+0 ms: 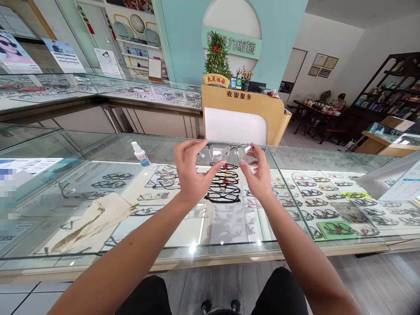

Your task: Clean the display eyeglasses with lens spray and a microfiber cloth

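A pair of clear-lensed eyeglasses [219, 153] with a very thin frame is held up above the glass counter, lenses upright. My left hand [193, 170] curves round its left side, index fingertip near the upper corner and thumb at the lower edge of the lens. On the other side my right hand [259, 175] grips the right lens between thumb and fingers. Below, inside the case, a column of black-framed glasses [223, 189] shows between my wrists. To the left a white spray bottle [141, 154] stands on the counter, near a crumpled cream cloth [92, 218].
The glass display counter [157, 248] spans the view, with many spectacle frames [326, 213] under it. A paper sign [405, 179] leans at the right. Across the aisle are a wooden cashier desk [275, 116] and more glass cases [147, 94].
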The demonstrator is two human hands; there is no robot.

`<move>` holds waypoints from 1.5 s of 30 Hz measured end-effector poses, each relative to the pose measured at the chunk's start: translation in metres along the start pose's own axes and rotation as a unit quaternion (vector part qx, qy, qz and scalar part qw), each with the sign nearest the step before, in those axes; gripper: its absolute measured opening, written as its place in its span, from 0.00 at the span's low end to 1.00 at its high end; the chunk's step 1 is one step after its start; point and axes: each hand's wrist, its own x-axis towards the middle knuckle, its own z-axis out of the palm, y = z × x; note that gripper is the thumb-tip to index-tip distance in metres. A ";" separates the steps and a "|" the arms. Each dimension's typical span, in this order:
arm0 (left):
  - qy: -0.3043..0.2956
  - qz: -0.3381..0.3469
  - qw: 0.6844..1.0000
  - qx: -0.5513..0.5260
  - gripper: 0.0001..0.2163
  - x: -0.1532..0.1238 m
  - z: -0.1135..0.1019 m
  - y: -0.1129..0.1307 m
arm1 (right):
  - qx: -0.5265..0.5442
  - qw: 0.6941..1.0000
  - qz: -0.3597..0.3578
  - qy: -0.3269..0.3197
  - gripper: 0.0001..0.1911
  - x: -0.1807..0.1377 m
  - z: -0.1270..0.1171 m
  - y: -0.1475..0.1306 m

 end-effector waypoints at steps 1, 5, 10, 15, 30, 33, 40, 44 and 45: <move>0.003 0.007 1.000 0.003 0.30 0.000 0.000 0.000 | 0.003 1.000 0.003 -0.002 0.31 0.000 0.000 0.000; 0.006 0.014 1.000 -0.002 0.29 0.001 -0.001 0.002 | 0.008 1.000 0.011 -0.010 0.31 0.000 0.000 0.001; -0.012 -0.020 1.000 -0.017 0.31 0.001 0.000 0.001 | 0.009 1.000 0.006 0.000 0.32 0.000 0.001 0.000; -0.032 -0.055 0.997 -0.048 0.30 0.000 0.003 -0.002 | -0.011 1.000 -0.004 0.025 0.32 0.001 -0.001 0.000; -0.047 -0.093 0.992 -0.065 0.31 -0.005 0.008 -0.005 | -0.019 0.998 -0.024 0.052 0.33 0.001 -0.001 -0.001; -0.029 -0.067 0.996 -0.046 0.31 -0.004 0.006 -0.001 | 0.001 0.999 0.000 0.039 0.32 0.001 0.000 -0.001; -0.010 -0.037 0.999 -0.016 0.32 -0.004 0.003 0.001 | 0.034 0.999 0.019 0.006 0.29 0.001 0.001 0.000; -0.002 -0.033 0.999 -0.005 0.32 -0.003 0.002 0.002 | 0.038 0.999 0.026 -0.004 0.29 0.001 0.002 0.002; -0.002 -0.033 0.999 -0.004 0.32 -0.003 0.002 0.002 | 0.041 0.999 0.028 -0.004 0.29 0.001 0.002 0.002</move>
